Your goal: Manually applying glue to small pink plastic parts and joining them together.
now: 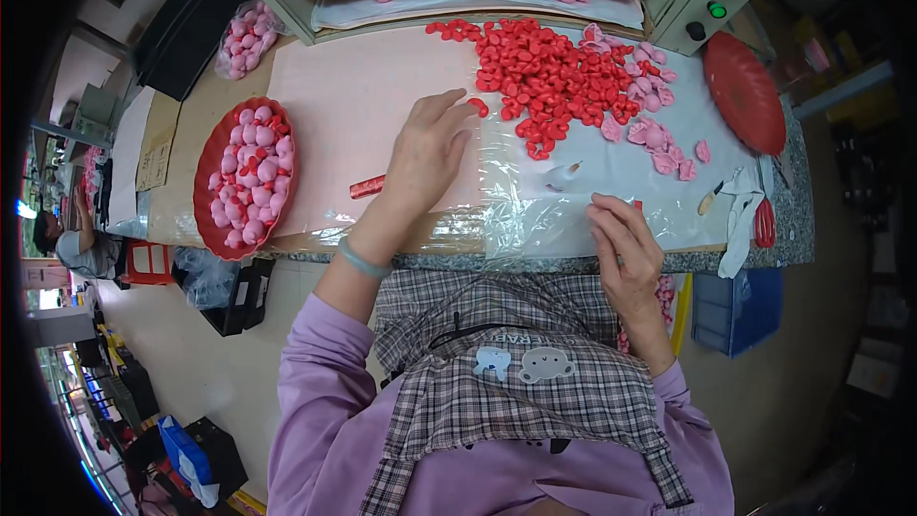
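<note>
My left hand (427,151) reaches over the pink sheet, fingers stretched and thumb apart. Its fingertips are at a small glossy red piece (479,107), which lies just off a heap of similar red pieces (544,72). At the table's near side, my right hand (626,253) hovers with fingers loosely bent and apart; I see nothing gripped in it. A bit of red (638,204) shows just behind those fingers. Between the hands and the heap lies a small white bottle with a pointed tip (564,172). A red stick-like object (367,187) rests beside my left wrist.
On the left stands a red scalloped tray (202,193) of pink balls and red pieces. Pink petal-like pieces (654,134) lie right of the heap. A box-shaped machine (693,0) with lit buttons spans the back. A red dish (745,91) and white cloth (739,220) are at right.
</note>
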A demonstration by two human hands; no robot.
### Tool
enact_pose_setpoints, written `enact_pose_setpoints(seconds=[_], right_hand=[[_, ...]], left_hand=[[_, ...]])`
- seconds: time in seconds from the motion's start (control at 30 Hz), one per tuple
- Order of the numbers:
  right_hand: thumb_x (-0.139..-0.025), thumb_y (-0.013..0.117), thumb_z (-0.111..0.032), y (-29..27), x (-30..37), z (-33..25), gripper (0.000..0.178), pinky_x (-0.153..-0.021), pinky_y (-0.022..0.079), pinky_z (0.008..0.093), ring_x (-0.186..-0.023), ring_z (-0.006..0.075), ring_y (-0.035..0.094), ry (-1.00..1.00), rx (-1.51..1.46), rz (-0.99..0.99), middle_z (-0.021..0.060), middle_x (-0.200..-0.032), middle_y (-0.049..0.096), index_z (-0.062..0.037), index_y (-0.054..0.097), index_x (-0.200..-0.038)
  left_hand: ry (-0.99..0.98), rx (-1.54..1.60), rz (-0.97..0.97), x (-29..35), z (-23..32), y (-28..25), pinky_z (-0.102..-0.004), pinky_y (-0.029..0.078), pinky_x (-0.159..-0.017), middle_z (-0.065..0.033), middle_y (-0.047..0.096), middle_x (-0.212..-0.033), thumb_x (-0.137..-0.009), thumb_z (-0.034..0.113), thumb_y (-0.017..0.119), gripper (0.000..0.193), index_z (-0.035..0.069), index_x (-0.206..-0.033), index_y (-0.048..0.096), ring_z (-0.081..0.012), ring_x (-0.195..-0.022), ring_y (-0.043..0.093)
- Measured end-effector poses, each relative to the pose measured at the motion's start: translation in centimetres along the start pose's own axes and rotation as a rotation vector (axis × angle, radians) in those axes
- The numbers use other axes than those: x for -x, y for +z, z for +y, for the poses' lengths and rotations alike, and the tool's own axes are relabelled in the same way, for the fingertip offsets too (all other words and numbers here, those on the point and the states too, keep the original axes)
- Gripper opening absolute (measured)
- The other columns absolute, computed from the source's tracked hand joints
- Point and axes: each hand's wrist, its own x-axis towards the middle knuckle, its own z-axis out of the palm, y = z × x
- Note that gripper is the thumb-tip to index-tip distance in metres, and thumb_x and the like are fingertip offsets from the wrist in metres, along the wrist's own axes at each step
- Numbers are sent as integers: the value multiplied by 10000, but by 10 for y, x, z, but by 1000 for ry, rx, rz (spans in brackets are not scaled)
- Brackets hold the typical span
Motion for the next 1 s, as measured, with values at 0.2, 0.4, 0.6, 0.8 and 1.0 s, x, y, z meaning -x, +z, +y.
enact_pose_setpoints(seconds=[0.2,0.4,0.6,0.8,1.0], right_hand=[[-774,625,98,-5,2,7,249,-725,536,320,-890,261,653,-1,-2,25,127,-1050,632,11,653,-1005],[-790,609,90,-12,-1,10,243,-780,518,305,-937,244,643,67,-29,8,132,-1057,635,11,662,-1014],[-805,604,64,-1,-5,17,279,-762,519,299,-925,233,645,95,-24,-52,132,-1087,624,-5,642,-1072],[-793,619,48,12,-12,16,375,-740,512,297,-945,220,639,290,-139,-71,134,-1129,608,-14,595,-1162],[-782,623,55,24,-27,14,406,-733,500,282,-948,223,642,253,-165,-53,138,-1126,609,-14,582,-1180]], left_hand=[[-36,-42,-61,-18,-14,28,-399,487,-833,-115,628,-1027,-789,20,615,208,57,-992,639,-307,-982,573],[-71,-147,-130,-23,-9,21,-391,497,-764,-98,628,-938,-780,69,642,139,73,-918,646,-297,-879,589],[-227,120,-113,-1,5,14,-291,507,-710,-85,636,-911,-818,31,635,174,25,-991,646,-193,-773,622],[-634,927,-118,25,22,14,-230,510,-723,-49,654,-942,-892,52,612,182,-25,-1056,632,-95,-802,616],[-763,1119,-141,32,28,11,-233,519,-757,-76,671,-952,-889,51,620,188,-30,-1058,627,-117,-795,638]])
